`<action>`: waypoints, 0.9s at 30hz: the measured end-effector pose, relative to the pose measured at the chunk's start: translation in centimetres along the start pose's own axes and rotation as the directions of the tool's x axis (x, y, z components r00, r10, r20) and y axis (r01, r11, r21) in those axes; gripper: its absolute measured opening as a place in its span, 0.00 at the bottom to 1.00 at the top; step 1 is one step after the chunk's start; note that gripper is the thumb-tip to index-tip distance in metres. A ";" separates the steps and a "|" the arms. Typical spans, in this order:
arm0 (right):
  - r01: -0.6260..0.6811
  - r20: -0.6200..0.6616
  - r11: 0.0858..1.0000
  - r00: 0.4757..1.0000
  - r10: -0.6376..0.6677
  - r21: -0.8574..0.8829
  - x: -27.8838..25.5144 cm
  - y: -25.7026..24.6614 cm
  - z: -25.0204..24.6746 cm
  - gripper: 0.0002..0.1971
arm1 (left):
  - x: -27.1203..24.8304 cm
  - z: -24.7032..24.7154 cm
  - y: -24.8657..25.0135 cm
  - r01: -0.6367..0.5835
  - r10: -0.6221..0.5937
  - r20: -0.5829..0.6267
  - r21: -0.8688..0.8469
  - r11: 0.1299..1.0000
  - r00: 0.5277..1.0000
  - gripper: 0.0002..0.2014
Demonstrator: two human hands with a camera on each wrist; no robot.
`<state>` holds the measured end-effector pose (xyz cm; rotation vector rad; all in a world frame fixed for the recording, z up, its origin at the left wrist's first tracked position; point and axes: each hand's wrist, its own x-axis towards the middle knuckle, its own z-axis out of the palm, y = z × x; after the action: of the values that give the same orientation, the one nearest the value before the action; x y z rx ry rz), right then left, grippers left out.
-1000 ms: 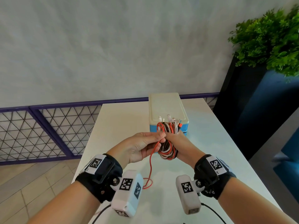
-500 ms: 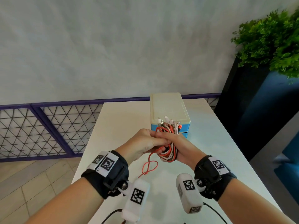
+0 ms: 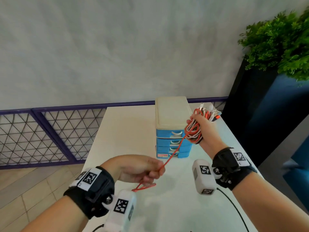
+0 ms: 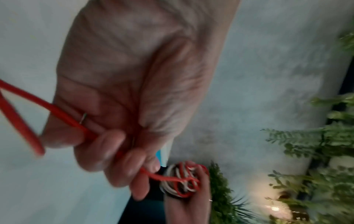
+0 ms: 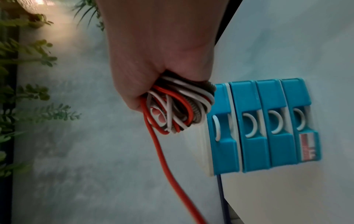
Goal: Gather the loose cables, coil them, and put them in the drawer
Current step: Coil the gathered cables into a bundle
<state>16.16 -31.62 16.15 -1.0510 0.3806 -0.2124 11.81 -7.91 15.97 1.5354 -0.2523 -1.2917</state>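
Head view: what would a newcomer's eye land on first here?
The red cable stretched taut across the middle, pinched by the left hand low down and running up to the red-and-white cable bundle gripped in the raised right hand. Just behind stands the blue drawer unit on the white table, all drawers closed.

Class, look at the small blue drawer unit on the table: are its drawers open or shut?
Shut. In the right wrist view all four fronts of the drawer unit sit flush in one line, none pulled out.
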 end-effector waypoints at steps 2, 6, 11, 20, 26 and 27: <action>-0.026 0.022 1.000 0.999 0.026 -0.006 0.2 -0.6 -0.2 0.09 | 0.0 -0.5 -1.0 0.036 -0.031 -0.034 0.172 0.984 0.999 0.15; -0.148 0.185 0.973 0.966 0.181 -0.178 -1.6 -1.0 0.4 0.04 | 1.1 -0.8 0.0 0.118 0.248 -0.416 0.680 0.724 0.875 0.09; -0.084 0.299 0.833 0.910 0.289 -0.547 -3.4 0.1 1.4 0.12 | 2.0 -1.6 2.1 0.004 0.598 -0.560 0.732 0.682 0.574 0.02; -0.081 0.369 0.813 0.861 0.348 -0.577 -4.8 1.2 2.3 0.12 | 1.7 -1.2 3.3 -0.144 0.732 -0.559 0.748 0.648 0.391 0.03; -0.160 0.334 0.845 0.869 0.366 -0.510 -5.1 2.2 2.4 0.06 | 1.6 -0.9 3.4 -0.111 0.716 -0.579 0.743 0.661 0.390 0.02; -0.135 0.314 0.834 0.885 0.344 -0.534 -5.0 2.3 2.4 0.06 | 1.6 -1.0 3.5 -0.081 0.697 -0.577 0.743 0.665 0.425 0.04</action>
<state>12.53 -26.85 16.19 -1.5099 0.1938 0.3570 14.76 -9.97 17.71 2.2980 -0.4240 0.1277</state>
